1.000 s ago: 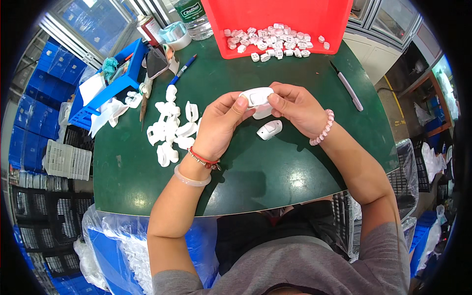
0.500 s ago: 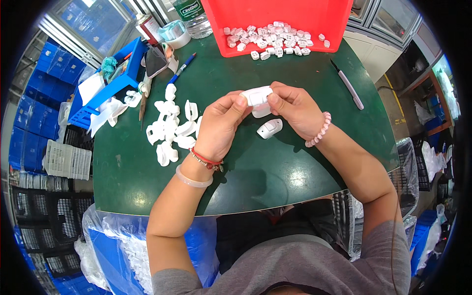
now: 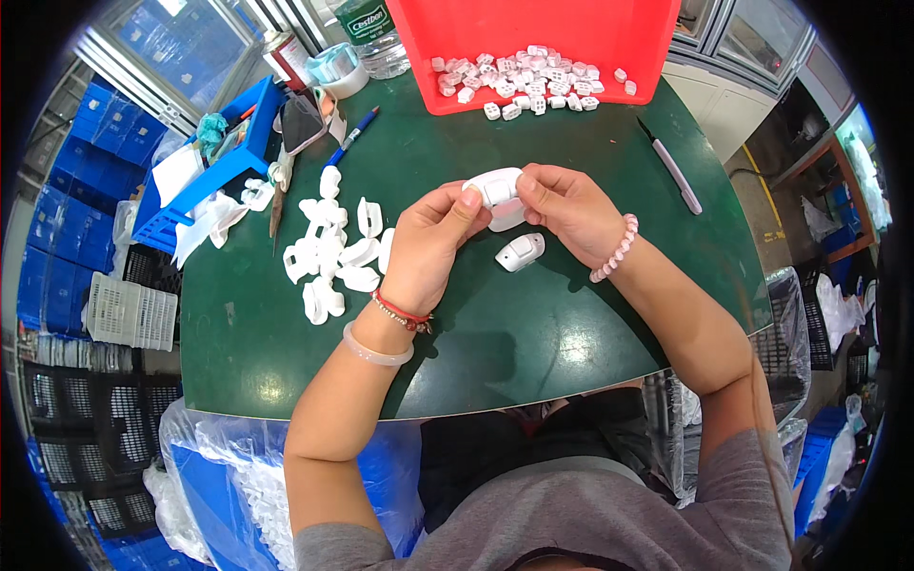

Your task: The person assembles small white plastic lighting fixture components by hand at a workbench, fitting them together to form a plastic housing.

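Above the middle of the round green table (image 3: 533,333), my left hand (image 3: 428,243) and my right hand (image 3: 566,205) pinch one white plastic shell piece (image 3: 493,186) between their fingertips, each at one end. Just under it a second white piece (image 3: 507,219) shows between the hands; who holds it is unclear. A finished-looking white housing (image 3: 521,251) lies on the table below my right hand. A heap of several white shell parts (image 3: 333,252) lies left of my left hand.
A red bin (image 3: 543,38) with several small white parts stands at the far edge. A blue tray (image 3: 205,171) with rags and tools sits far left, beside a pen (image 3: 350,140), tape roll (image 3: 333,67) and bottle (image 3: 371,33). A grey knife (image 3: 671,167) lies right.
Both hands have stayed over the same spot. The white piece between the fingertips has turned slightly; nothing on the table has moved.
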`<action>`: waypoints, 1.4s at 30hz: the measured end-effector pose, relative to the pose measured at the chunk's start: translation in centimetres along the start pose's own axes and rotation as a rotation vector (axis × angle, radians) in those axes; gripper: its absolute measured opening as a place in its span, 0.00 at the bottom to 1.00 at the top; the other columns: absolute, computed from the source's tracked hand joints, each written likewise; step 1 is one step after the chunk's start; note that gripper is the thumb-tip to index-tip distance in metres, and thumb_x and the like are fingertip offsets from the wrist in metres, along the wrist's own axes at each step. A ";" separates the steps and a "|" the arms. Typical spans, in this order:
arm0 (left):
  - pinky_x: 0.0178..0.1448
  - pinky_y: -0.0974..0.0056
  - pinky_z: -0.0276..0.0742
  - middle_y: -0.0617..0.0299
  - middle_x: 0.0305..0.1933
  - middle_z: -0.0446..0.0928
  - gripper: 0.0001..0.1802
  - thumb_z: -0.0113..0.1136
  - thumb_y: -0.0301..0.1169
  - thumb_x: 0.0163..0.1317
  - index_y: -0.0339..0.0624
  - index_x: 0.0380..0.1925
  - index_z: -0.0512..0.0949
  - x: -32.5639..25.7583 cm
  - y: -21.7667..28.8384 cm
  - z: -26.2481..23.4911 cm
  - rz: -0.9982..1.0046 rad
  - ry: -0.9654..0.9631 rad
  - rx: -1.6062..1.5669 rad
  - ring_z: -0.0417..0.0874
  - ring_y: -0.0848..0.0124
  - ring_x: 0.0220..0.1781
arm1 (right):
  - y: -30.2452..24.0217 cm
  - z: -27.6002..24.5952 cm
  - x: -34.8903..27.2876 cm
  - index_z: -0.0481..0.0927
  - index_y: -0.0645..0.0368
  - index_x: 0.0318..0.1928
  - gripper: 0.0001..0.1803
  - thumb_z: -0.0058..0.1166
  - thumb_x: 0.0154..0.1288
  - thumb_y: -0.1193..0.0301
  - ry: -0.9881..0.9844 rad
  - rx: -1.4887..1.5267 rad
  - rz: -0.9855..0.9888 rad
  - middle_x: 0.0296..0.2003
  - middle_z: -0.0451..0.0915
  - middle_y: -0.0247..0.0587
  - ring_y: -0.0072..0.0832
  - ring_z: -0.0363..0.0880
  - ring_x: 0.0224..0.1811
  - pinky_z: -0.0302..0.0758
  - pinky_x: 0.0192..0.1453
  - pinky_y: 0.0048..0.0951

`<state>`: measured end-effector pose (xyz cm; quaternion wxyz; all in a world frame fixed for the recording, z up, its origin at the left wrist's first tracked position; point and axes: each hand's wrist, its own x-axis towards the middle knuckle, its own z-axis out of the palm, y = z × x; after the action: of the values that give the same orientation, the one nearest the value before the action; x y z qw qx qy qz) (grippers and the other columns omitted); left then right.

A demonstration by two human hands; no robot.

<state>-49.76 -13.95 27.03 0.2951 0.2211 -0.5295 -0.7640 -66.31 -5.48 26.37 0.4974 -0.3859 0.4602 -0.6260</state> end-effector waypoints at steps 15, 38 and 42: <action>0.51 0.48 0.68 0.57 0.41 0.74 0.18 0.59 0.43 0.55 0.43 0.39 0.74 0.2 2.1 -3.8 0.453 0.681 2.073 0.75 0.59 0.43 | -0.6 -2.2 1.3 0.79 0.62 0.36 0.14 0.51 0.62 0.62 0.153 -0.953 -0.186 0.30 0.72 0.40 0.30 0.72 0.32 0.70 0.39 0.31; 0.36 0.72 0.80 0.60 0.43 0.73 0.18 0.46 0.24 0.64 0.39 0.55 0.67 1.9 1.5 -2.5 -0.019 0.096 0.117 0.76 0.78 0.30 | -0.8 -10.0 8.4 0.79 0.56 0.39 0.14 0.58 0.53 0.64 0.702 -1.933 -0.225 0.42 0.73 0.39 0.36 0.70 0.48 0.69 0.50 0.38; 0.40 0.71 0.80 0.59 0.47 0.73 0.22 0.47 0.23 0.63 0.40 0.58 0.63 1.6 1.4 -3.0 0.005 0.067 -0.024 0.75 0.78 0.32 | -1.0 -6.4 5.9 0.75 0.61 0.45 0.15 0.49 0.59 0.68 0.583 -0.956 -0.268 0.35 0.80 0.43 0.34 0.79 0.31 0.74 0.35 0.32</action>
<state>-48.66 -17.46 27.23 0.3171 0.2416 -0.5108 -0.7616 -73.84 -9.96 25.65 0.0367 -0.4343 0.7572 -0.4864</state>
